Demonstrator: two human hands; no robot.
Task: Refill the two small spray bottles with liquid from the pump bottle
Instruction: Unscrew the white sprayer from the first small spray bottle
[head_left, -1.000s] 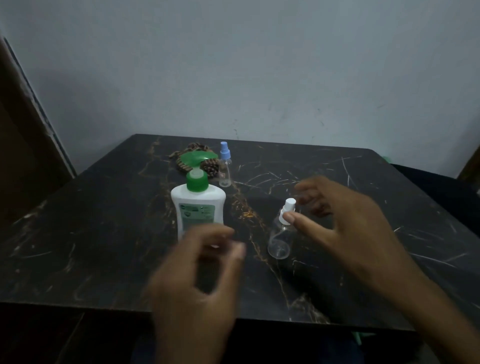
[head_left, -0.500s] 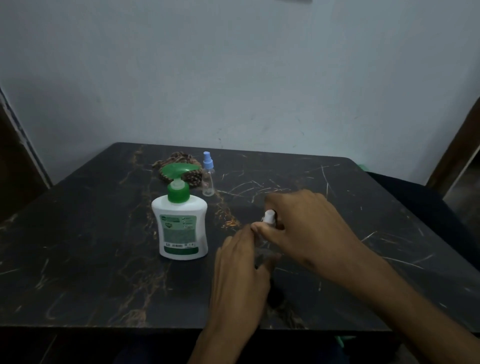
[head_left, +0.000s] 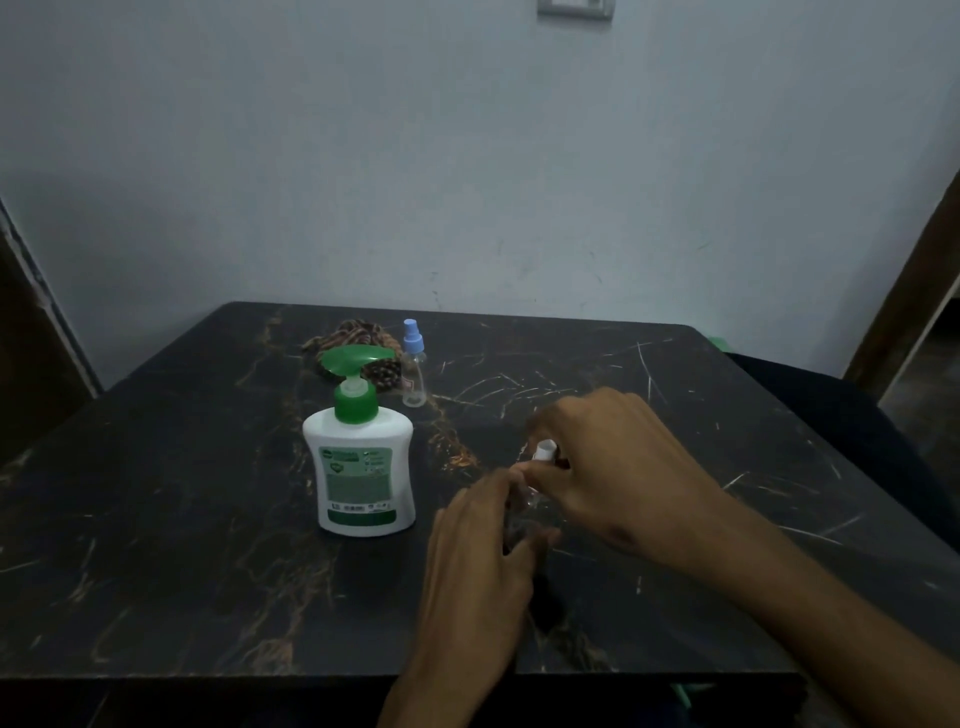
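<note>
Clear spray bottle (head_left: 531, 500) mostly hidden: left hand (head_left: 480, 561) grips body, right hand (head_left: 602, 462) pinches its white cap (head_left: 544, 450).

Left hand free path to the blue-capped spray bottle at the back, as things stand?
Probably not yet: the left hand grips the clear bottle. The pump bottle stands left of the line to the blue-capped spray bottle.

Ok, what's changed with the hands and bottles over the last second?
Both hands closed in on the white-capped spray bottle: the left hand now grips its clear body, and the right hand pinches its white cap. A second ago both hovered open, off it. The pump bottle and the blue-capped spray bottle stayed put.
</note>
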